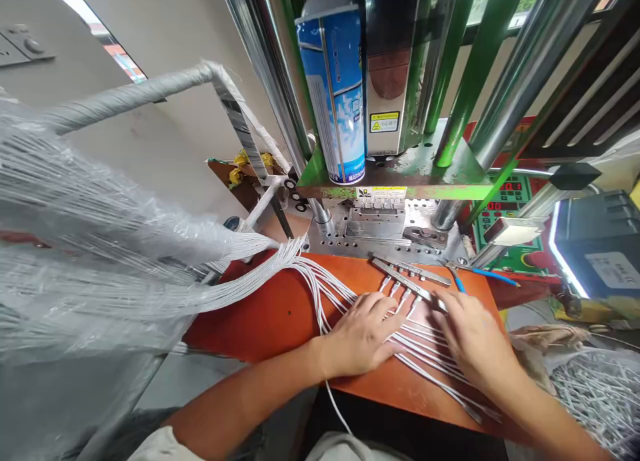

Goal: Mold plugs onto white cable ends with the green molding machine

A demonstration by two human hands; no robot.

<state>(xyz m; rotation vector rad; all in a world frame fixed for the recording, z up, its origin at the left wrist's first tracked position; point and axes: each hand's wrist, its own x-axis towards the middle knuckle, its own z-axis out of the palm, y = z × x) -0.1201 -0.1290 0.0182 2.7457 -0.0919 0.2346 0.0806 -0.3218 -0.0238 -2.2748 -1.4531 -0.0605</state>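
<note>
My left hand (364,332) lies over the white cables (425,354) on the orange table (265,321), its fingers bent and pressed on the cables. My right hand (465,324) pinches the right end of a metal bar (407,281). Several white cable ends stick out from this bar toward my left hand. Behind it is a second metal bar (430,273) with small connectors along it. The cables run from a thick bundle (240,284) on the left, pass under my left hand and end near the table's right front edge.
A green press with a blue spray can (337,94) stands behind the table, its metal mould (375,222) below. Blue-handled pliers (475,272) lie at the back right. A control panel (507,214), a lamp (565,248) and a bag of white pieces (600,388) are right.
</note>
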